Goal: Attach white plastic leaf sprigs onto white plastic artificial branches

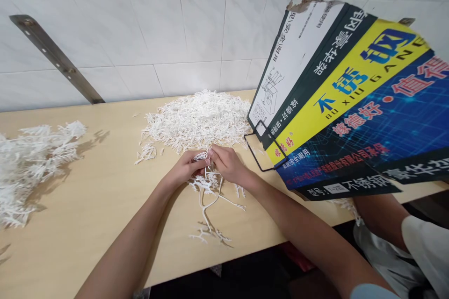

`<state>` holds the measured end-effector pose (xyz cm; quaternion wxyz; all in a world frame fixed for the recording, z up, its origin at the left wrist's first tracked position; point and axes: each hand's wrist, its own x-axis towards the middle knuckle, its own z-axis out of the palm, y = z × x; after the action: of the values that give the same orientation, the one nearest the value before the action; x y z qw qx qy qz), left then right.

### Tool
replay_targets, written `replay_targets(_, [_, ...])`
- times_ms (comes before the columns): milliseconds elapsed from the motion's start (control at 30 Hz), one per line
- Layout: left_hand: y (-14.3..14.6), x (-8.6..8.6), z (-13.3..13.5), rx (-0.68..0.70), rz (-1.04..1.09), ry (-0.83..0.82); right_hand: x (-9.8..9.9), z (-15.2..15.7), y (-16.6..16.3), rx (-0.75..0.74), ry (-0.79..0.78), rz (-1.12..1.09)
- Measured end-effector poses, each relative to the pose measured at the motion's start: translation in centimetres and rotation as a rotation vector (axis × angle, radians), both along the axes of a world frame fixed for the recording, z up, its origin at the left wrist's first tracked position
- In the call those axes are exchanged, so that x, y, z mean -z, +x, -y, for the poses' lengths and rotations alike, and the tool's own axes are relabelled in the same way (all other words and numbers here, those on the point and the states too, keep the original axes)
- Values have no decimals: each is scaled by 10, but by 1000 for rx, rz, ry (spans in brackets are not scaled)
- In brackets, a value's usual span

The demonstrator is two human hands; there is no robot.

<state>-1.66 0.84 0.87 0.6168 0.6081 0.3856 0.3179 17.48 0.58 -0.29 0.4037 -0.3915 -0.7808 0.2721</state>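
Note:
Both my hands meet at the middle of a light wooden table [98,205]. My left hand [187,168] and my right hand [226,163] pinch the top of a white plastic branched piece [206,196], which trails toward me across the table. Its thin stems carry many small white prongs. Just beyond my fingers lies a big heap of small loose white plastic pieces [199,119]. A few of them are scattered at the heap's left edge [147,152].
A pile of white branched pieces [31,159] lies at the table's left end. A printed cardboard box [351,103] with a black wire handle leans over the right side. A white tiled wall with a metal strip [56,58] stands behind. Someone's legs [393,229] show at the lower right.

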Motion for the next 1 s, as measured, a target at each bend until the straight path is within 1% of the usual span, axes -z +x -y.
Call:
replay_targets(33, [-2, 2, -1, 2, 9, -18, 0, 1, -1, -9, -29, -16])
replay_targets(100, [-5, 5, -2, 11, 38, -47, -2, 5, -2, -51, -143, -80])
replay_targets(233, [-9, 9, -3, 74, 68, -88, -6, 9, -4, -234, -498, -355])
replay_targets(267, [-9, 9, -2, 78, 69, -94, -6, 9, -3, -266, -554, -417])
replay_targets(300, [-8, 8, -2, 74, 73, -99, -7, 8, -3, -274, -578, -465])
replay_targets(333, [-7, 8, -1, 64, 82, -105, -8, 6, -2, -254, -566, -496])
replay_targets(400, [-3, 6, 0, 35, 117, -128, -10, 3, 1, -175, -470, -505])
replay_targets(467, [0, 4, 1, -5, 173, -146, -11, 0, 4, -101, -355, -462])
replay_targets(533, [2, 3, 1, -46, 204, -143, -11, 0, 5, -67, -273, -381])
replay_targets(633, [2, 3, -1, -49, 139, -69, -8, 3, 1, -5, -184, -274])
replay_targets(733, [1, 3, -2, -7, 50, -4, -3, 6, -6, 101, -114, -246])
replay_targets(800, [1, 3, -1, 21, 64, -26, -1, 8, -10, 123, -143, -299])
replay_targets(900, [-1, 3, 0, 98, 153, -76, 0, 9, -12, 44, -319, -470])
replay_targets(967, [-2, 2, 1, 160, 156, -85, -1, 6, -10, -11, -425, -587])
replay_targets(1000, [-2, 3, 2, 180, 143, -88, -2, 5, -9, -24, -453, -618])
